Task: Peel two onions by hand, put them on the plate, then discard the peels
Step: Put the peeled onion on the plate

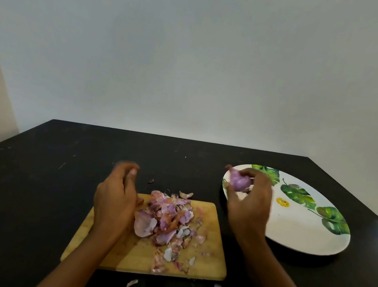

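The right hand (250,203) grips the peeled onion (239,182) at its fingertips, over the plate's (290,230) left rim. The left hand (114,197), beside the peels (168,214) on the board (132,257), is blurred; its grip cannot be told.

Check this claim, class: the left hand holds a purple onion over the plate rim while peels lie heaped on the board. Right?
No: the head view shows the right hand holding the onion over the plate rim; peels lie heaped on the board.

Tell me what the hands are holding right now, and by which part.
The right hand grips the peeled onion around its bulb, pointed tip sticking out; left hand, blurred, seems empty.
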A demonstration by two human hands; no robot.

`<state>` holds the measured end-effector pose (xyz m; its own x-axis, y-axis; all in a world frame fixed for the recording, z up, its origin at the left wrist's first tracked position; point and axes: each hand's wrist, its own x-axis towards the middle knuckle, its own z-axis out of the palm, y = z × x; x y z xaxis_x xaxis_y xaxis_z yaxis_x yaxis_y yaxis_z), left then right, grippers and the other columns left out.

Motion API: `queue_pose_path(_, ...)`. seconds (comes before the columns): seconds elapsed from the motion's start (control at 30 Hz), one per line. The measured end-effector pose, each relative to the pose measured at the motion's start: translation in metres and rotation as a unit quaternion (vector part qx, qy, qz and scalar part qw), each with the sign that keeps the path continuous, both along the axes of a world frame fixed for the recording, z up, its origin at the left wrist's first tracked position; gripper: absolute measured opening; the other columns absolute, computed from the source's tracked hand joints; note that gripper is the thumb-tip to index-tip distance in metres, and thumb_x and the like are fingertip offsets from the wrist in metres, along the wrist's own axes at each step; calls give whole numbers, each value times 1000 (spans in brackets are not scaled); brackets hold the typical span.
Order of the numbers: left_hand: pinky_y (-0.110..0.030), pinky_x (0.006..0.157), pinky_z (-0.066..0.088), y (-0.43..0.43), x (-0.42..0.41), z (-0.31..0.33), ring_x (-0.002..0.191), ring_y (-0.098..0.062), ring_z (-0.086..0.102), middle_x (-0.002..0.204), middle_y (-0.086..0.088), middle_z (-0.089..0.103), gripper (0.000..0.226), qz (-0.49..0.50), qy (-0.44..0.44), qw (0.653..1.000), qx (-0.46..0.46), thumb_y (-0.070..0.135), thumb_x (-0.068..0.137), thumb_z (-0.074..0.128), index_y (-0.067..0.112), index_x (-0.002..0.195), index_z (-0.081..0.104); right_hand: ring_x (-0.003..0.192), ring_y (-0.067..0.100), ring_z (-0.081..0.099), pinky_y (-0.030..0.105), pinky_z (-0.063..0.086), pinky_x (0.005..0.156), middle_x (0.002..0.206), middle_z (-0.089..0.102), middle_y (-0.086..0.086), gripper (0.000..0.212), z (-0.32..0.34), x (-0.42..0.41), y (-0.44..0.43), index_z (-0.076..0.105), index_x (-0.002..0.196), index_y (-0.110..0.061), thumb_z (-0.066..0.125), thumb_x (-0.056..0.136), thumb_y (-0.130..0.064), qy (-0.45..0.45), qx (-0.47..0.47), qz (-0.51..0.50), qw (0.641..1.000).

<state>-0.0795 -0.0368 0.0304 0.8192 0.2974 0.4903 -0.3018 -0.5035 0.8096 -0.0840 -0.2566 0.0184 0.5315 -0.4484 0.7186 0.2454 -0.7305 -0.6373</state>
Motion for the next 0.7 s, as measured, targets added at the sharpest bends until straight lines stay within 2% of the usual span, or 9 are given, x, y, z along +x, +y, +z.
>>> queue_pose_path(0.03,-14,49,48,1,0,2,55,2,61,77,7,62,12,11,3,1000,5,14,97,44,14,108,50,97,23,51,31,44,78,108,57,13,39,5,1,-11,57,109,-5,77,76,-4,6,-4,-32,999)
queue_pose_path(0.1,-13,58,48,4,3,2,66,3,61,102,7,60,41,17,12,1000,-1,6,93,49,21,129,37,104,33,50,34,42,82,114,54,20,40,9,1,-35,56,113,-2,75,77,-1,27,-9,-93,995)
queue_pose_path(0.2,-41,93,44,13,10,1,114,-19,52,130,-2,52,57,25,71,997,24,14,88,60,23,136,31,105,43,51,50,47,84,117,53,27,40,4,-2,-67,52,117,2,70,81,0,109,-20,-165,980)
queue_pose_path(0.27,-45,96,40,19,14,-3,123,-26,45,136,-6,47,59,32,128,990,47,23,88,62,23,138,31,105,46,52,51,46,84,118,53,30,39,-2,-5,-79,49,121,3,65,86,-1,192,-25,-182,964)
queue_pose_path(0.37,-46,97,39,22,15,-6,127,-30,41,140,-11,42,59,30,177,982,58,33,90,58,21,141,30,108,46,52,49,45,88,122,52,29,41,-10,-8,-87,44,127,0,59,90,-5,318,-24,-165,933)
queue_pose_path(0.47,-47,100,38,19,16,-6,122,-26,47,140,-7,43,55,-11,207,977,41,38,93,51,22,142,31,113,44,52,49,46,95,127,52,27,39,-12,-9,-83,44,131,-4,54,94,-13,372,-49,-140,916)
queue_pose_path(0.53,-44,97,41,16,15,-5,98,-14,57,132,-1,47,50,-55,225,973,-18,40,95,47,23,140,34,125,45,43,53,40,102,137,45,28,46,-8,-9,-78,42,136,-5,56,94,-17,361,-69,-165,915)
queue_pose_path(0.6,-41,91,48,13,16,-5,96,-15,60,137,-4,45,48,-80,237,966,-57,42,94,46,23,138,38,130,44,37,51,35,104,141,41,27,51,2,-12,-68,43,137,-3,61,90,-14,292,-80,-168,938)
queue_pose_path(0.7,-29,70,53,12,14,-4,82,-13,65,136,-6,47,46,-88,233,967,-51,38,93,51,21,134,42,108,27,57,40,46,90,122,58,14,36,30,-23,-44,54,122,-11,66,89,-15,229,-56,-4,972)
